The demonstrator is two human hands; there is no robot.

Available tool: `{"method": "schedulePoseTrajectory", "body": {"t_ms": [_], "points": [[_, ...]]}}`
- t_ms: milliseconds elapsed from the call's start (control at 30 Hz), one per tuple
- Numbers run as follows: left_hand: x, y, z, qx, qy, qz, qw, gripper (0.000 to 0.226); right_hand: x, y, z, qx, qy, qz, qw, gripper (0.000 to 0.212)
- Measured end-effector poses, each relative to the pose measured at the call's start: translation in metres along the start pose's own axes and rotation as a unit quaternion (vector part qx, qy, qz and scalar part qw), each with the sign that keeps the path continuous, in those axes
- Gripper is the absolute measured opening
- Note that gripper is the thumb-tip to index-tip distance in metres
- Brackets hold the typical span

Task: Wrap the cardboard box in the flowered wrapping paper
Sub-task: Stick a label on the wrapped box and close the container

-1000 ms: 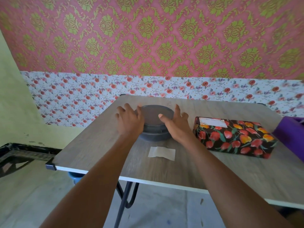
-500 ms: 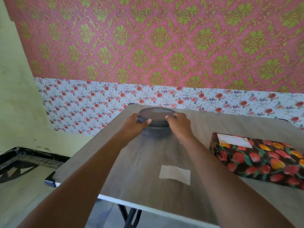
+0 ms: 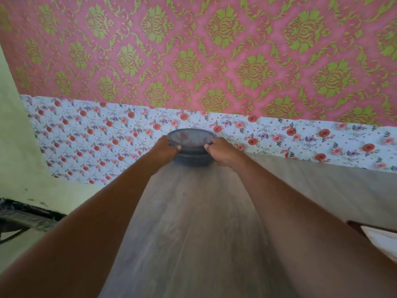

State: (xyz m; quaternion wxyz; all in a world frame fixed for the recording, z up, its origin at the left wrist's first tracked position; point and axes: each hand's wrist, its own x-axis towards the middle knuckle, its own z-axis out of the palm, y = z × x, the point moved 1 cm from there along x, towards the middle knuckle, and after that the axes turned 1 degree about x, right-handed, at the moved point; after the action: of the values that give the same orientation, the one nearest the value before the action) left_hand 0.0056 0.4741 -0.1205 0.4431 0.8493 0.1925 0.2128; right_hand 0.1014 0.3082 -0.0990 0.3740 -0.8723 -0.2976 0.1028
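Gripping a round dark grey container (image 3: 191, 147) with both hands, head view only. The left hand (image 3: 165, 148) is curled round the container's left side, thumb up on the lid rim. The right hand (image 3: 219, 152) is curled round the right side, thumb tip also on the rim. Both grips are tight on the container, with nothing else in either hand. The lid is on and its top is shiny, with reddish reflections. The container sits at the far end of the table (image 3: 193, 222), between the two hands. The frame is blurred, so I cannot tell whether its base touches the tabletop or is just off it. Both forearms are stretched long across the grey wood-grain tabletop.

The task's thing, the wrapped box (image 3: 354, 225), is only a dark corner at the right edge of the frame. It lies on the table just beside the right forearm and well apart from the container. A white patch (image 3: 383, 243) sits on its top face, and the rest is cut off by the frame, so the print is not readable.

Behind the table, pink wallpaper (image 3: 193, 50) with green damask covers the upper wall. A white floral band (image 3: 96, 136) with red roses runs below it. A pale green wall (image 3: 12, 147) is on the left, with a dark frame (image 3: 21, 216) low down on that side.
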Motion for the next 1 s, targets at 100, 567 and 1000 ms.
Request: {"method": "schedulePoseTrajectory", "body": {"t_ms": [100, 567, 1000], "points": [[-0.007, 0.006, -0.001, 0.015, 0.033, -0.028, 0.999, 0.033, -0.009, 0.001, 0.001, 0.008, 0.005, -0.011, 1.000, 0.049], [-0.224, 0.132, 0.026, -0.064, 0.090, 0.126, 0.986, 0.016, -0.268, -0.021, -0.055, 0.333, 0.288, -0.028, 0.897, 0.013], [-0.347, 0.188, 0.151, 0.063, -0.113, 0.180, 0.975, 0.059, -0.458, 0.127, -0.163, -0.002, 0.415, 0.144, 0.899, 0.042]]}}
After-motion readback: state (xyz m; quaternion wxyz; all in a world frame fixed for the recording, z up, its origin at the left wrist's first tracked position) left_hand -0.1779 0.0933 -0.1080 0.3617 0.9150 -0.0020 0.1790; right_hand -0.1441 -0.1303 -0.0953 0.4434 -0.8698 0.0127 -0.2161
